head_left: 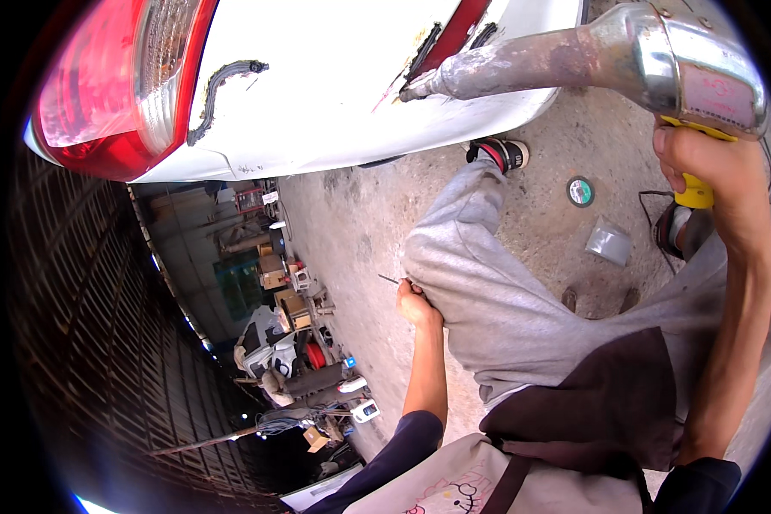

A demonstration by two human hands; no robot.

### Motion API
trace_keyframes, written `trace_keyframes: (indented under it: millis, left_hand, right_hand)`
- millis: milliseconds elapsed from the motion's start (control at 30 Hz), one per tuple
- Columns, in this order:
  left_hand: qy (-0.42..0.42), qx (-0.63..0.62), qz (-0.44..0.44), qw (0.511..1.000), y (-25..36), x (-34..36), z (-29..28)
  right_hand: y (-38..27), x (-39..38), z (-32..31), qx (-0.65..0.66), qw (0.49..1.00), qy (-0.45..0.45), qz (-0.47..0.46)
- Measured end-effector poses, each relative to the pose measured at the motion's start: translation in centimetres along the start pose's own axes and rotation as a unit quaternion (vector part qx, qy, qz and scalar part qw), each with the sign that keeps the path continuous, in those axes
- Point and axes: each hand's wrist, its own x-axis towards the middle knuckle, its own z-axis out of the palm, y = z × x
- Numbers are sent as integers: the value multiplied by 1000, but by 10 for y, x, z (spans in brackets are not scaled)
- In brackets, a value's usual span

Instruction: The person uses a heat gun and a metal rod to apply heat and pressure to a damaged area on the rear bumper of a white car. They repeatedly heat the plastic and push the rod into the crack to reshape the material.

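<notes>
While I crouch beside the white car body (334, 86), my right hand (702, 158) is raised, its fingers (670, 176) wrapped tight round the yellow grip (696, 193) of a heat gun (660, 51). Its shiny metal housing sits just above my knuckles, and its long, discoloured nozzle reaches leftward until the tip is at or just off the white panel, close to a dark strip (428, 51) beside a red lamp edge. Whether the tip touches the paint I cannot tell.

My left hand (415, 301) rests low against my grey trouser leg (488, 283), curled shut on a thin metal pick (389, 278) whose slim end pokes out to the left; its handle is hidden in my fist.

On the panel, further left, a curved dark bead of sealant (223, 86) runs beside the big red tail lamp (103, 94). On the concrete floor (351, 223) near my right knee lie a round green-rimmed disc (580, 191) and a small clear plastic bag (609, 242), apart from each other. My shoe (501, 154) sits under the car's edge. Off to the left, well away, stands a jumble of workshop clutter (291, 343).
</notes>
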Motion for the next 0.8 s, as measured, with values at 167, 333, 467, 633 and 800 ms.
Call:
trace_keyframes:
  millis: [167, 333, 467, 633, 800]
  left_hand:
    - [-10, 1, -9, 1000, 2, -3, -1]
    - [9, 9, -1, 1000, 4, -6, 1]
    - [15, 21, 4, 1000, 5, -7, 3]
    - [22, 22, 0, 1000, 4, -7, 3]
    - [10, 0, -3, 1000, 0, -2, -1]
  right_hand:
    - [10, 6, 4, -9, 1000, -10, -2]
    - [10, 6, 6, -4, 1000, -5, 1]
    - [10, 7, 6, -3, 1000, -1, 4]
    - [9, 8, 2, 3, 1000, 5, 7]
    - [7, 10, 1, -4, 1000, 6, 8]
